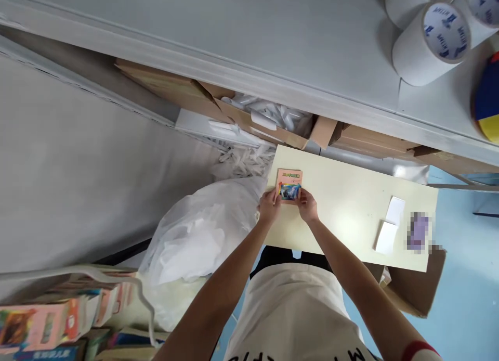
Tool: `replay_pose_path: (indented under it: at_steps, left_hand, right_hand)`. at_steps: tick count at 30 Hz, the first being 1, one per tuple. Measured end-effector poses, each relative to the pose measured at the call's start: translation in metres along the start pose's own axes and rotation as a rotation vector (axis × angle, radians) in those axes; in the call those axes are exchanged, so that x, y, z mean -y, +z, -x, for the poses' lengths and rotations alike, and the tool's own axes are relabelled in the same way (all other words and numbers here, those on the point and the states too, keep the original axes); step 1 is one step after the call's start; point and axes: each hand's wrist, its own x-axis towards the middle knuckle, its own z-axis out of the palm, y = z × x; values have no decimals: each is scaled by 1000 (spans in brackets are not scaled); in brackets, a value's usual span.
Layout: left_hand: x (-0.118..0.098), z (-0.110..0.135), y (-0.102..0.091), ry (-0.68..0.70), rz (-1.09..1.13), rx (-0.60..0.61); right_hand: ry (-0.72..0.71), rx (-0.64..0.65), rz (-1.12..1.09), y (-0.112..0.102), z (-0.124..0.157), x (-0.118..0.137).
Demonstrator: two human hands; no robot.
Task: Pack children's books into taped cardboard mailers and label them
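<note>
A small pink book (288, 178) was in the person's two hands, over the left end of a pale table (343, 205); its front faced up, with green letters near the top and a bright picture lower down; the left hand (268, 206) pinched the book's lower left edge, and the right hand (307, 206) pinched its lower right edge; the hands were apart, with the book between them; from so high up, I could not quite tell if the book touched the table or was just above it.

Near the other end of the table lay two white piles (385, 237); a purple thing (419, 231), blurred into little squares, lay just beside them; a brown box (419, 288) stood open below that end.

To the left of the table sat a big clear bag (167, 241) with white stuff in it; more books (50, 322) stood in the bottom left corner; past the table's far side, an open cardboard box (245, 120) held lots of white bits (278, 110), under a long grey shelf (234, 38); fat white rolls of tape (409, 56) stood on the shelf at the right.
</note>
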Motion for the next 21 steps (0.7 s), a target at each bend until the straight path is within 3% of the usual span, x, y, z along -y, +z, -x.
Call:
replay_pose_path:
  at_steps: [8, 15, 21]
  left_hand:
    - [-7, -55, 2, 212, 56, 34]
    - [1, -56, 11, 227, 54, -12]
    - [4, -53, 14, 233, 21, -72]
  right_hand:
    - [-56, -92, 132, 12, -40, 12]
    - [-89, -58, 236, 13, -42, 14]
    - [-95, -65, 177, 12, -36, 9]
